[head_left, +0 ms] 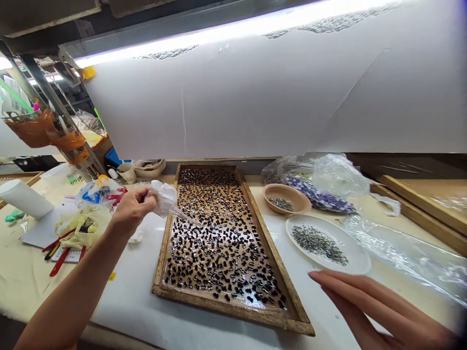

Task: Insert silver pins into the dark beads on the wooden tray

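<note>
My left hand (133, 206) is closed around a clear tapered plastic bag (180, 214) with crumpled white tissue (161, 195) about its thick end. The bag's thin tip points down over the wood-framed tray (233, 313). Across the tray's shiny base lie many small black pieces (219, 253), spaced apart. At the lower right, my right hand (383, 306) has its fingers stretched out, and nothing shows in them. Its fingertips are just in front of a white plate (359, 255) holding a heap of small dark and silvery bits (317, 243).
Behind the plate sits a tan bowl (268, 194) of similar bits. Clear plastic bags and purple-white material (317, 194) lie beyond it. Red-handled tools (60, 262), a yellowish bag (85, 226) and a white roll (25, 199) are at left. A white panel (255, 102) hangs low behind the tray.
</note>
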{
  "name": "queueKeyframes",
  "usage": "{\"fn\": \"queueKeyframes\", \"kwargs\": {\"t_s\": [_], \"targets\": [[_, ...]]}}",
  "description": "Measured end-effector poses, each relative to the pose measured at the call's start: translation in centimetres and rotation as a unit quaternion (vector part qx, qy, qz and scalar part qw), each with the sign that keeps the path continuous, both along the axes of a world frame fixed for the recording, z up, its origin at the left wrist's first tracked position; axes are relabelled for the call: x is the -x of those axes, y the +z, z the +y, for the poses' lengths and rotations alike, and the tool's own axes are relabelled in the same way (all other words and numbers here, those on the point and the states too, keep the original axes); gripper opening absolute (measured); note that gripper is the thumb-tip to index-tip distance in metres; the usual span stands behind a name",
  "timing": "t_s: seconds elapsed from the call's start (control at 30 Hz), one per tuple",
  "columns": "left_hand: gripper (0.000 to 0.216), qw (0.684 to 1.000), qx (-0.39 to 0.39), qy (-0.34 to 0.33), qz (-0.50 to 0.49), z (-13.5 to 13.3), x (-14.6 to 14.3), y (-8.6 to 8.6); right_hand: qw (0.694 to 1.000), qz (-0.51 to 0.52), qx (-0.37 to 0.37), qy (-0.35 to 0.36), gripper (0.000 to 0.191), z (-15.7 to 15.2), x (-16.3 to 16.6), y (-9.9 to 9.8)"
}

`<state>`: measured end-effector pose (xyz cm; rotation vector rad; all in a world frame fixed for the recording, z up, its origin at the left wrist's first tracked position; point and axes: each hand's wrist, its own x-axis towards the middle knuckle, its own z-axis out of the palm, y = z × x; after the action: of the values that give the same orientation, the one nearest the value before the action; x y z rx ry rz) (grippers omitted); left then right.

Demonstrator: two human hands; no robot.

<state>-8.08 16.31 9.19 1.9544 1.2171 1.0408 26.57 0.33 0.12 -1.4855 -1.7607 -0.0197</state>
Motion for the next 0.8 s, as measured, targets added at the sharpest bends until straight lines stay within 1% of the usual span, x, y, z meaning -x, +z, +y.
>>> {"fn": "queueKeyframes", "kwargs": {"t_s": [0.1, 0.13, 0.17, 0.23, 0.3, 0.37, 0.43, 0.53, 0.63, 0.7, 0.8], "targets": [[0.017, 0.992, 0.021, -0.127, 0.009, -1.1, -1.9, 0.4, 0.994, 0.003, 0.028, 0.110, 0.021, 3.2, 1.8, 4.8], [0.016, 0.985, 0.024, -0.172, 0.017, -1.4, -2.5, 0.7, 0.989, 0.019, 0.022, 0.145, 0.020, 4.4, 2.6, 6.1], [0.017, 0.977, 0.024, -0.213, 0.024, -1.7, -3.0, 1.0, 0.984, 0.041, 0.031, 0.169, 0.019, 5.5, 3.5, 7.3], [0.019, 0.961, 0.022, -0.274, 0.027, -2.2, -4.0, 1.6, 0.966, 0.103, 0.086, 0.221, 0.021, 7.4, 5.4, 8.9], [0.024, 0.951, 0.017, -0.307, 0.018, -2.2, -4.7, 2.1, 0.928, 0.194, 0.143, 0.284, 0.023, 9.0, 7.2, 9.8], [0.029, 0.947, 0.010, -0.321, 0.003, -1.9, -5.0, 2.6, 0.883, 0.272, 0.205, 0.324, 0.022, 10.0, 8.7, 10.2], [0.033, 0.945, -0.001, -0.326, -0.010, -1.3, -5.1, 2.6, 0.842, 0.336, 0.243, 0.345, 0.019, 10.7, 9.7, 10.3], [0.037, 0.945, -0.018, -0.325, -0.023, -0.2, -5.1, 2.0, 0.804, 0.400, 0.252, 0.360, 0.022, 11.1, 10.5, 10.1], [0.035, 0.947, -0.020, -0.319, -0.026, 0.6, -5.4, 0.7, 0.788, 0.429, 0.240, 0.372, 0.027, 11.4, 10.7, 9.3], [0.032, 0.951, -0.013, -0.309, -0.023, 0.9, -5.8, 0.0, 0.789, 0.435, 0.235, 0.365, 0.027, 11.6, 10.8, 8.6], [0.028, 0.958, 0.005, -0.286, -0.015, 0.8, -6.4, -0.3, 0.797, 0.442, 0.229, 0.343, 0.028, 11.9, 10.8, 7.6]]}}
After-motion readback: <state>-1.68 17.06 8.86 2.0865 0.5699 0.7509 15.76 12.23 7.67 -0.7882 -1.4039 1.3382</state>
